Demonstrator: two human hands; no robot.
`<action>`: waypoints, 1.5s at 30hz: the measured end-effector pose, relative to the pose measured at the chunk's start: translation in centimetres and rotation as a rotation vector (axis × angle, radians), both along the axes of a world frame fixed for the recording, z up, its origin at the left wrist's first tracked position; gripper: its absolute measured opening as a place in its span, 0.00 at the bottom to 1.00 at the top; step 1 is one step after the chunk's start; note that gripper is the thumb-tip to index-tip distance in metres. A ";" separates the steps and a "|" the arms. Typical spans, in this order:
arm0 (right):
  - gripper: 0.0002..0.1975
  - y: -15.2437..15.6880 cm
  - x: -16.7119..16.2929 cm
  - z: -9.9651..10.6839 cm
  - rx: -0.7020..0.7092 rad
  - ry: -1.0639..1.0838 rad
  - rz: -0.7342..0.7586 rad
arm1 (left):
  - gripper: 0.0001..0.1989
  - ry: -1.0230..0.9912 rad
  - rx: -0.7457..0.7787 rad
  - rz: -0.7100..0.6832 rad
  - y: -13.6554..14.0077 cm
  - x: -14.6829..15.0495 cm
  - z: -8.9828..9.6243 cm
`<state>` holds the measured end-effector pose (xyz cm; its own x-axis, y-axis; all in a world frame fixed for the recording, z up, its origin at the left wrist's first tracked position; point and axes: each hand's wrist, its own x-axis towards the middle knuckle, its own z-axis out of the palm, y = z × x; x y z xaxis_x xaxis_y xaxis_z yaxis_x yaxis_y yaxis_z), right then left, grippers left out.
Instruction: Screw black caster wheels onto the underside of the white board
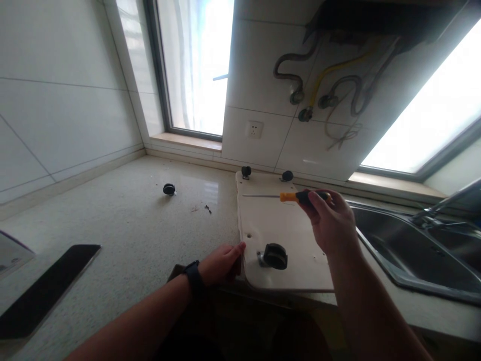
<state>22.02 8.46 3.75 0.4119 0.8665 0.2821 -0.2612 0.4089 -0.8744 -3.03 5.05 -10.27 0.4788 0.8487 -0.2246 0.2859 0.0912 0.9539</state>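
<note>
My right hand [332, 218] is closed around the handle of a yellow-and-black screwdriver [288, 197], its thin shaft pointing left above a white board [280, 215]. At the board's left edge, my left hand [227, 258] grips the side, with some fingers hidden below. A black caster wheel [275, 256] stands on the near left corner, close to my left hand. Two more casters, one at the far left corner [246, 171] and another to its right [287, 176], stand along the back edge. Small holes show in the board.
A loose caster [169, 189] and several small screws [208, 209] lie on the speckled counter [124, 225]. To the left is a long black strip [48, 288] beside a white box [13, 253]. A steel sink [398, 245] with a faucet [428, 218] is at the right.
</note>
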 end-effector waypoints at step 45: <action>0.13 -0.4 0.5 -4.5 -0.144 0.237 0.116 | 0.10 0.795 0.790 0.442 12.9 -10.1 -3.3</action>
